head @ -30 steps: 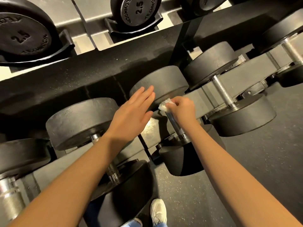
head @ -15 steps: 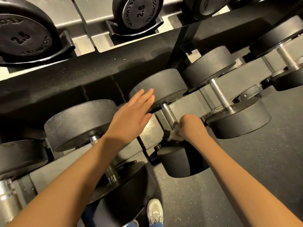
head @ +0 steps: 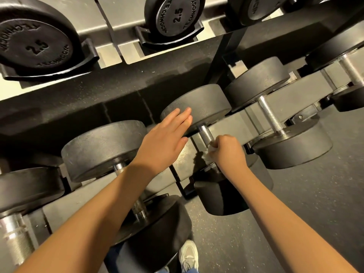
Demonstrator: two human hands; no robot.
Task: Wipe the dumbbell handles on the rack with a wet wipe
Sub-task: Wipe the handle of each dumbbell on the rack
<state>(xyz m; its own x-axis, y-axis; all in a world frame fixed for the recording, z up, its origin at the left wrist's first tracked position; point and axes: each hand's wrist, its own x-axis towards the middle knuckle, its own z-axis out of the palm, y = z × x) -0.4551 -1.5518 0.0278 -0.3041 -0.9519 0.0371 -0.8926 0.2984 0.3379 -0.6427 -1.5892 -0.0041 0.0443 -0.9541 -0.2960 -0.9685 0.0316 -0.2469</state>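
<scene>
Two hands at one dumbbell [head: 222, 198] on the lower tier of the rack [head: 183, 158].

Left hand [head: 163, 140] — fingers straight and together, laid flat against the rim of the far head [head: 204, 103]; it grasps nothing.

Right hand [head: 226, 152] — clenched round the near half of the knurled steel handle [head: 205, 133], with the wet wipe [head: 211, 148] bunched inside the fist. White folds show at the thumb side and just below the knuckles. A bare stretch of handle lies between the fist and the far head.

Neighbouring dumbbells: one to the left [head: 104, 148], its handle crossed from above by the left forearm, and one to the right [head: 291, 146], apart from both hands.

Upper tier: weights marked 2.5 [head: 173, 18], seated in black cradles.

Below: dark speckled floor [head: 305, 213] and one white shoe [head: 189, 255] near the bottom edge.
</scene>
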